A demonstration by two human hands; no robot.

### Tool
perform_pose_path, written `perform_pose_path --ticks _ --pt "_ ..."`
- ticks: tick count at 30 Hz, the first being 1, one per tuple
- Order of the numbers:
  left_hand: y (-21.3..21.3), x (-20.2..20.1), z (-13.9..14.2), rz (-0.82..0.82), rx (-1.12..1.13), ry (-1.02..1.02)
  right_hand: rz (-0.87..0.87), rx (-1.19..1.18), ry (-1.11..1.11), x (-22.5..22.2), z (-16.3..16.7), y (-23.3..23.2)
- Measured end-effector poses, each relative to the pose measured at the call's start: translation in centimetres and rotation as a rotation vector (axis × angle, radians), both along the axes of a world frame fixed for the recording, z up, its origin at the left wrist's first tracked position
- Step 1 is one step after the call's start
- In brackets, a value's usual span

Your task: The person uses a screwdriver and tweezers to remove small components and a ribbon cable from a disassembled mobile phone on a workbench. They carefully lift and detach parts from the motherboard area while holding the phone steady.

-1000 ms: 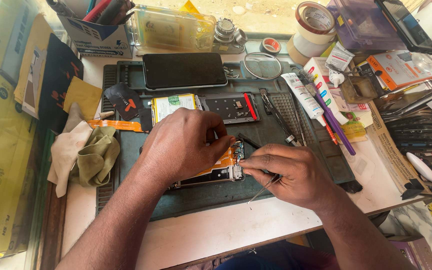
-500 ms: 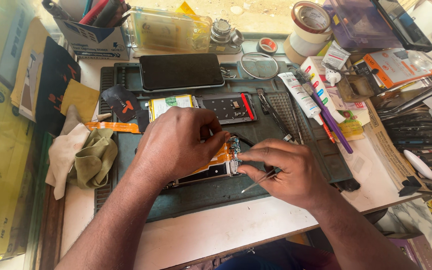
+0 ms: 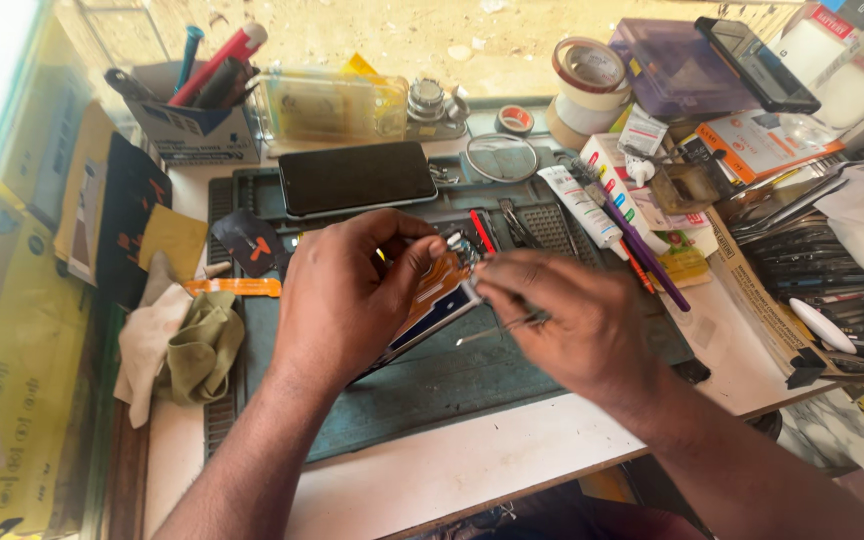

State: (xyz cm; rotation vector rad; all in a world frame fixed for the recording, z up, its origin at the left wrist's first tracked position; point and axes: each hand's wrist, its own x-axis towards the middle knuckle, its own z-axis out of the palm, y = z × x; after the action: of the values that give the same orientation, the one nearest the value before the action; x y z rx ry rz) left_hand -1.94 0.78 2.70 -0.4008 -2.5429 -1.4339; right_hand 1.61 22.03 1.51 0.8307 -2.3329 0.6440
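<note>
Opened phone point(image 3: 432, 305) is tilted up off the dark green work mat point(image 3: 432, 385), roughly in the middle of the bench, with its orange-brown insides and a blue edge showing. The left hand point(image 3: 347, 295) has it wrapped from the left side, fingers curled over the top edge, so it's clamped on the phone body. The right hand point(image 3: 567, 320) is right up against the phone's far-right corner, fingertips pinched together on some tiny part there. Too small to tell what. That same hand also has thin metal tweezers point(image 3: 502, 328) tucked under its fingers, tips pointing left over the mat. So both hands are close together, nearly touching at the phone's top corner.

Other stuff around: a second phone with a black screen point(image 3: 357, 177) lies flat at the far side of the mat. Left of the mat there's a bunched olive and cream rag point(image 3: 187, 345) and an orange strip point(image 3: 232, 287). To the right, a white tube point(image 3: 582, 205) and a purple-handled brush point(image 3: 642, 245) lie angled next to each other. At the far edge, a roll of tape point(image 3: 587, 85) sits right of a clear plastic box point(image 3: 327, 105), and a pen holder box point(image 3: 197, 125) stands at the far left.
</note>
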Motion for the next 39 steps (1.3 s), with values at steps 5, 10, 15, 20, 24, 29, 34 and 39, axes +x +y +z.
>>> perform_pose_path --ticks 5,10,15,20,24,29,34,39 --pt "-0.2 0.2 0.2 -0.048 0.266 0.099 -0.013 0.008 0.121 -1.4 3.1 0.1" --pt "0.4 -0.5 -1.0 -0.190 0.558 -0.014 0.024 0.022 0.139 -3.1 4.0 -0.3" --pt "0.4 -1.2 -1.9 -0.231 0.543 0.016 0.033 -0.005 0.140 -4.6 3.0 -0.2" --pt "0.3 -1.2 -1.0 -0.214 0.476 -0.101 0.057 -0.067 0.110 -5.5 2.1 0.5" --pt "0.3 -0.7 0.0 -0.216 0.428 0.030 0.056 -0.070 0.113 -5.3 2.0 0.7" --pt "-0.1 -0.2 0.4 -0.194 0.299 0.215 0.053 -0.078 0.139 -4.2 2.3 0.3" --pt "-0.7 -0.4 0.4 -0.190 0.162 0.298 0.057 -0.082 0.148 -3.9 2.6 0.2" --pt "-0.8 -0.4 0.6 -0.232 0.250 0.221 0.063 -0.081 0.151 -3.6 2.7 0.2"
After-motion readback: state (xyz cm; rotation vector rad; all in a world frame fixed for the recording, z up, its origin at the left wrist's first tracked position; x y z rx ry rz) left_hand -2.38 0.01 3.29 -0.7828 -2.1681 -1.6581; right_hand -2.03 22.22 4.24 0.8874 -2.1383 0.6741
